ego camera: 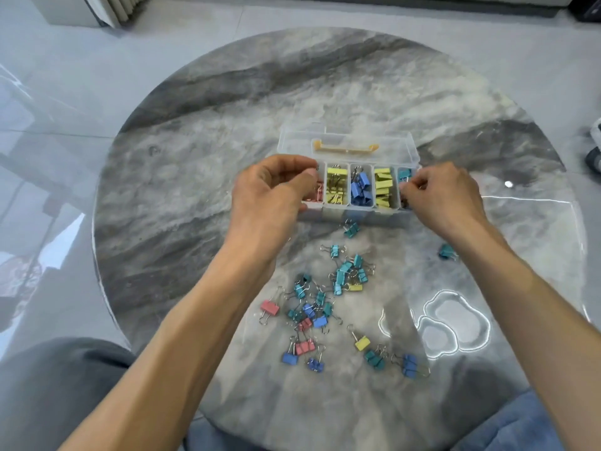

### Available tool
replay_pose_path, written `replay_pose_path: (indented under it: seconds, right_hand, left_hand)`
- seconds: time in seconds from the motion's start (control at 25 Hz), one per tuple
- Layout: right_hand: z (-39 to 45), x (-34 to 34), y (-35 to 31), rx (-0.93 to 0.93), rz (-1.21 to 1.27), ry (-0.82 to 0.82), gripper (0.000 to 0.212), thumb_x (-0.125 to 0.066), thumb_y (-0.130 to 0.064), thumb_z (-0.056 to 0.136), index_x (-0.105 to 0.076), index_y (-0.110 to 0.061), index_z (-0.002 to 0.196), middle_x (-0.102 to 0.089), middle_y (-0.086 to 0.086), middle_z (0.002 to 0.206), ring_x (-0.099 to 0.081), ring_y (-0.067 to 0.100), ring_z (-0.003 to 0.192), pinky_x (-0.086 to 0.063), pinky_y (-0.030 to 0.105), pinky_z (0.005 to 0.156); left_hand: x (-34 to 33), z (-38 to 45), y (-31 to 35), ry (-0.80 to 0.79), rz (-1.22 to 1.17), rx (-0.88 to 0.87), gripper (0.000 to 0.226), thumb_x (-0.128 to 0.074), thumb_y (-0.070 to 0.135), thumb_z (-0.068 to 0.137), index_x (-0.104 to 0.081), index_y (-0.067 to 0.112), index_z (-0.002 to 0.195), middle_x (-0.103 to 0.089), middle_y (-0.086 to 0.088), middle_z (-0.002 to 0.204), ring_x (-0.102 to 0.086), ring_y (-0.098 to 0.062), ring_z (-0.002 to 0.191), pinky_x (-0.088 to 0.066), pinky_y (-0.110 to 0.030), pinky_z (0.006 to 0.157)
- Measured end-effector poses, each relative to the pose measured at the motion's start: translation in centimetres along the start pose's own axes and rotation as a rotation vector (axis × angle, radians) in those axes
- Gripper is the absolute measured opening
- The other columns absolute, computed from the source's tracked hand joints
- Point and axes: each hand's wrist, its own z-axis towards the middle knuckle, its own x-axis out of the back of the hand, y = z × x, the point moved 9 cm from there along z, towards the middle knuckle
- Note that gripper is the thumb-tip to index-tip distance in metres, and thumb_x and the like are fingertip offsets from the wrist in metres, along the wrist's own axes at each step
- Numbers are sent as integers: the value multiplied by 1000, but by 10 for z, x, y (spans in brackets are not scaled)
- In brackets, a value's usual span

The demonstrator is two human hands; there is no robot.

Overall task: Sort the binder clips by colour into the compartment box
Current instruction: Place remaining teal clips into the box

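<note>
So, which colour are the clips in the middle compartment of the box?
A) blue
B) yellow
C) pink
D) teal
A: the middle compartment of the compartment box holds blue clips, with yellow clips in the compartments on each side of it.

Grey marbled table [227, 131]; clear box [344, 214], amber handle [345, 147].

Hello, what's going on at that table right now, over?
Left hand and right hand both over the clear plastic compartment box, grip contents hidden. Loose coloured binder clips on the round marble table. Nothing blocking.
</note>
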Motion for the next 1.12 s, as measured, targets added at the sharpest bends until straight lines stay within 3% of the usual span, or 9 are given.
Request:
replay_pose_path:
  seconds: [0.2, 0.32, 0.4, 0.56, 0.68, 0.76, 0.88, 1.0, 1.12]
  right_hand:
    - [-22, 11, -48, 268, -84, 25, 20, -54, -17, 93, -72, -14, 85, -72, 7, 84, -61, 28, 74, -45, 31, 64]
    - [-65, -58, -47, 291, -274, -587, 19, -65, -30, 88, -67, -13, 80, -69, 3, 79, -64, 18, 73, -44, 25, 61]
    - [-83, -91, -30, 258, -461, -747, 29, -67, -39, 87, -55, -13, 83, -60, 1, 83, -59, 19, 78, -45, 29, 66]
    - [-79, -99, -40, 342, -454, -610, 19, -57, -34, 96, -51, -15, 96, -61, 7, 104, -55, 25, 90, -45, 32, 74]
    - [-74, -92, -42, 323, -391, -655, 27, -46, -32, 103, -55, -10, 89, -65, 5, 94, -61, 25, 87, -49, 34, 77]
    - [-74, -74, -47, 301, -209, -746, 33, -44, -28, 103, -63, -11, 82, -70, 2, 75, -64, 19, 73, -50, 32, 68]
    - [-81, -35, -72, 371, 228, -805, 30, -47, -27, 104, -69, -17, 86, -72, 4, 72, -54, 13, 56, -45, 26, 55]
    - [-91, -13, -85, 436, 460, -856, 28, -49, -30, 101, -71, -17, 90, -71, 5, 74, -52, 11, 55, -42, 20, 55]
    - [-82, 0, -84, 459, 523, -725, 26, -55, -31, 97, -74, -17, 86, -68, 0, 67, -51, 8, 57, -40, 18, 53]
  left_hand:
    - [-3, -2, -1, -36, 69, -25, 14, -65, 5, 92, -72, 17, 91, -76, 0, 91, -70, -10, 81, -49, -13, 60]
    - [-1, 0, -2, -30, 104, -31, 19, -63, 2, 90, -72, 19, 87, -75, 0, 90, -70, -12, 84, -50, -16, 64]
    - [-3, 2, -3, -43, 130, -40, 19, -64, 3, 89, -72, 20, 86, -75, 1, 90, -70, -13, 87, -50, -19, 68]
    - [-6, -2, -7, -49, 125, -40, 15, -67, 8, 90, -73, 22, 87, -74, 4, 89, -70, -15, 90, -49, -23, 70]
    - [-4, 2, -7, -48, 148, -60, 14, -65, 10, 90, -74, 21, 88, -74, 2, 90, -69, -15, 90, -51, -26, 70]
    - [-10, 1, -5, -100, 272, -124, 15, -63, 12, 92, -74, 22, 94, -74, 4, 92, -68, -9, 89, -55, -28, 79]
    - [-35, -8, -17, -342, 439, -102, 19, -57, 18, 99, -74, 16, 108, -75, -1, 100, -68, -7, 93, -54, -28, 90]
    - [-46, -14, -28, -495, 183, 36, 22, -56, 15, 99, -74, 5, 107, -75, -18, 95, -71, -26, 93, -55, -40, 94]
    - [-41, -11, -28, -439, 1, 58, 20, -67, 14, 89, -75, 3, 104, -76, -15, 97, -71, -22, 90, -58, -31, 88]
